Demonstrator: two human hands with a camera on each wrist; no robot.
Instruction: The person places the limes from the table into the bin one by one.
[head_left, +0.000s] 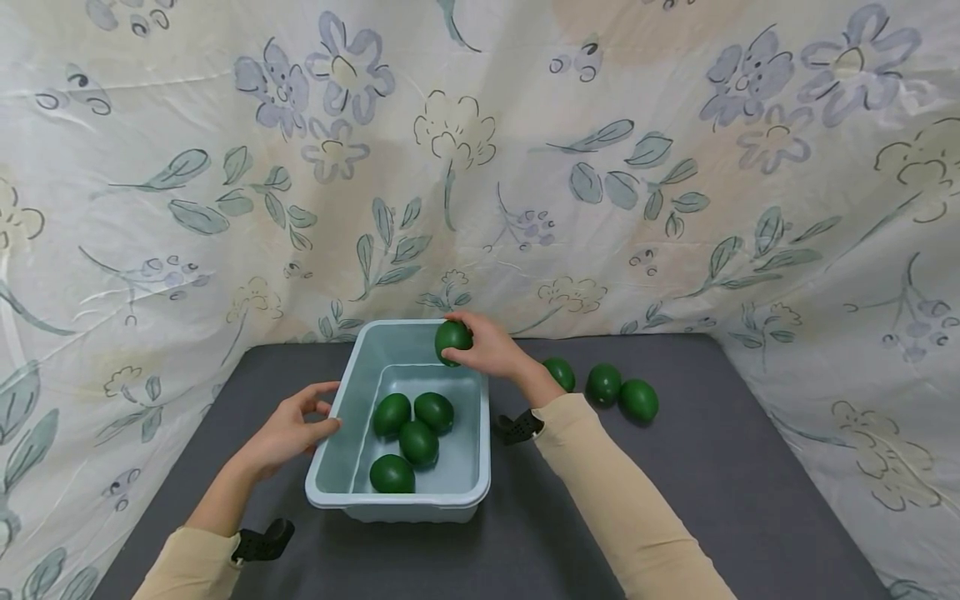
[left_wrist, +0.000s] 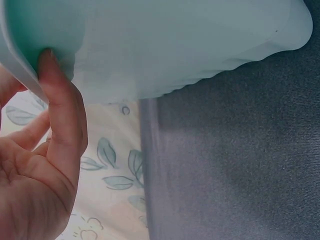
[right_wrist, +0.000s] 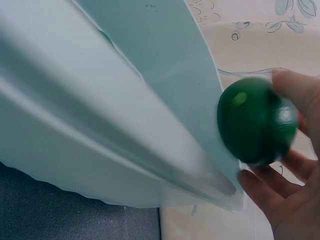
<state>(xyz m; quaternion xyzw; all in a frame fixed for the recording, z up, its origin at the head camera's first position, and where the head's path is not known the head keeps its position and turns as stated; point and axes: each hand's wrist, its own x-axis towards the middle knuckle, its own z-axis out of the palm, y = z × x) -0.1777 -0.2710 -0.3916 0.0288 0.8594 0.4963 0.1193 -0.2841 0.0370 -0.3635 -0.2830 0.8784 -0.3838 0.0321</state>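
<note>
In the head view, my right hand holds a glossy dark green avocado over the far right corner of a pale blue plastic bin. The right wrist view shows thumb and fingers around this avocado, beside the bin's rim. My left hand grips the bin's left rim. From the left wrist, its fingers bend up under the rim against the outer wall. Several more avocados lie on the bin's floor, mostly toward the near half.
Right of the bin, three avocados lie on the dark grey table, one partly hidden behind my right wrist. A floral cloth hangs behind and along both sides of the table. Black straps circle my wrists.
</note>
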